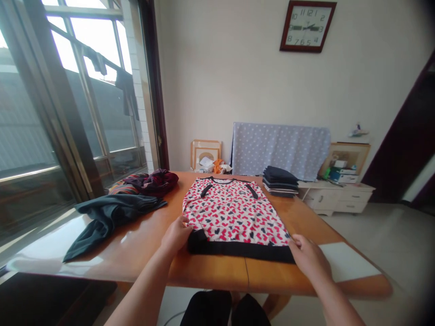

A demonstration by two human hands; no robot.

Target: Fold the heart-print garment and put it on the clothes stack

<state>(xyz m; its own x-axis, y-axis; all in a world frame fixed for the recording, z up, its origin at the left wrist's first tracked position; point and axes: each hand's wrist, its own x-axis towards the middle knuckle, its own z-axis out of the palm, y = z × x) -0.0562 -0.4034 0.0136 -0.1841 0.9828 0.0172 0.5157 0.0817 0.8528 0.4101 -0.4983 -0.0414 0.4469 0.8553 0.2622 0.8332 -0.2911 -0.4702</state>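
Wooden table (210,271), heart-print sweatshirt (234,213) laid flat;
left hand (176,235), right hand (308,258) well apart at its black hem (241,250), grip unclear; soft, light, take it there

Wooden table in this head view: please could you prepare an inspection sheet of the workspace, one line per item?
Surface: glossy orange-brown wooden table, seam near its front edge.
Things: white top with red and black hearts and a black hem band, lying flat.
Clutter: crumpled dark grey garment, crumpled maroon garment, stack of folded dark clothes, white rectangular sheet.
Hands: bare left hand and bare right hand each touch an end of the hem band.
Cables: thin pale line on the floor, possibly a cable.
Surroundings: large metal-framed window, square wall clock, blue polka-dot cloth, white drawer cabinet.
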